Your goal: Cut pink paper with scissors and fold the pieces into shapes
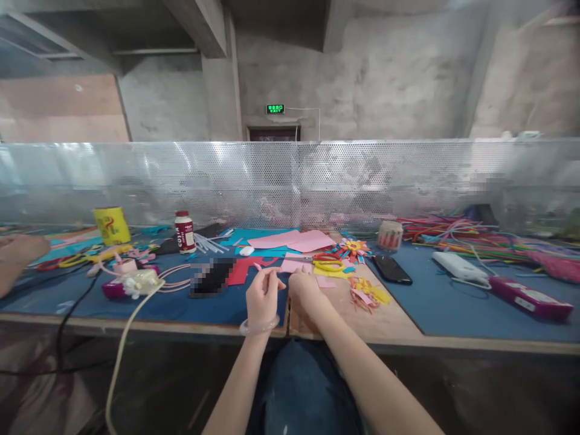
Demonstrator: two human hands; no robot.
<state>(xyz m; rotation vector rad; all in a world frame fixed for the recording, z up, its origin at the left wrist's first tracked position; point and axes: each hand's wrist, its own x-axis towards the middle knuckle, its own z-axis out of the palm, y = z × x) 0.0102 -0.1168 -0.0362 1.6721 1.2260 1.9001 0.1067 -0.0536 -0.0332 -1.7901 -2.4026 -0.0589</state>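
My left hand (261, 299), with a pale bangle at the wrist, is closed in a pinch above the table's front part. A small pink piece (257, 266), apparently paper, sticks out at its fingertips. Close beside it, my right hand (306, 290) is bent down with curled fingers, and whatever they hold is hidden. Just beyond the hands lie a pink sheet (294, 264) and red paper (238, 272). Yellow-handled scissors (328, 264) rest to the right, near a multicoloured paper flower (352, 249). Yellow and orange scraps (369, 294) are scattered on the bare wood.
Larger pink sheets (312, 240) lie on blue ones farther back. A black phone (392, 269), a jar (390, 235) and a purple-ended power strip (530, 299) are at right. At left stand a bottle (184, 232) and yellow tin (112, 225); another person's arm (20, 257) shows.
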